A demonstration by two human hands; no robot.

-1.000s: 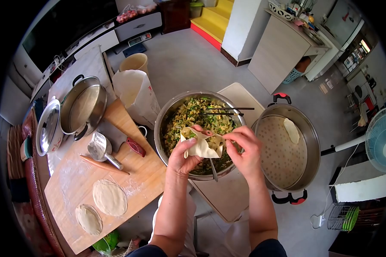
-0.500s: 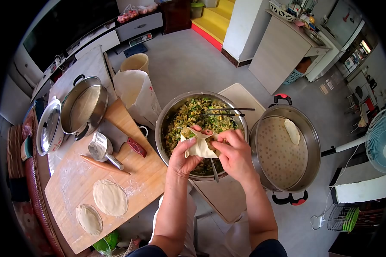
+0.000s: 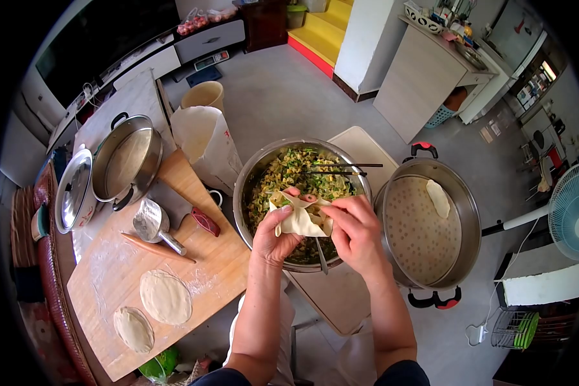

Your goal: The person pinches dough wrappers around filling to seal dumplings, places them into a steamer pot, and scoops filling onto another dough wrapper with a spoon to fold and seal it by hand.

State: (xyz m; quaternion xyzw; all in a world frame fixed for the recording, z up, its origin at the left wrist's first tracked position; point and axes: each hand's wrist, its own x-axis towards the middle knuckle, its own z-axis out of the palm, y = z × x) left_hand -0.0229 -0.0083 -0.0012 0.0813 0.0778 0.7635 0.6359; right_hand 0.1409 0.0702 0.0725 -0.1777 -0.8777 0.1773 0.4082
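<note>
A partly folded dough wrapper (image 3: 302,222) is held over a steel bowl (image 3: 246,239) of chopped green and yellow filling (image 3: 283,168). My left hand (image 3: 275,235) cups it from the left, thumb on the near fold and fingertips showing behind. With thumb and fingers pinched on its right edge, my right hand (image 3: 356,233) grips the same wrapper. Any filling inside is mostly hidden by the folds. Chopsticks (image 3: 341,168) lie across the bowl's right side, and a spoon handle (image 3: 321,256) sticks out at its near rim.
To the right, a steamer pot (image 3: 424,244) holds one finished dumpling (image 3: 438,198). On the left, a floured board (image 3: 219,283) carries two dough rounds (image 3: 165,296), a rolling pin (image 3: 157,248) and a metal scoop (image 3: 152,220). Behind stand an empty pan (image 3: 127,161) and a white flour bag (image 3: 206,140).
My right hand has shifted slightly right, drawing the wrapper's right edge outward. My left hand stays almost in place.
</note>
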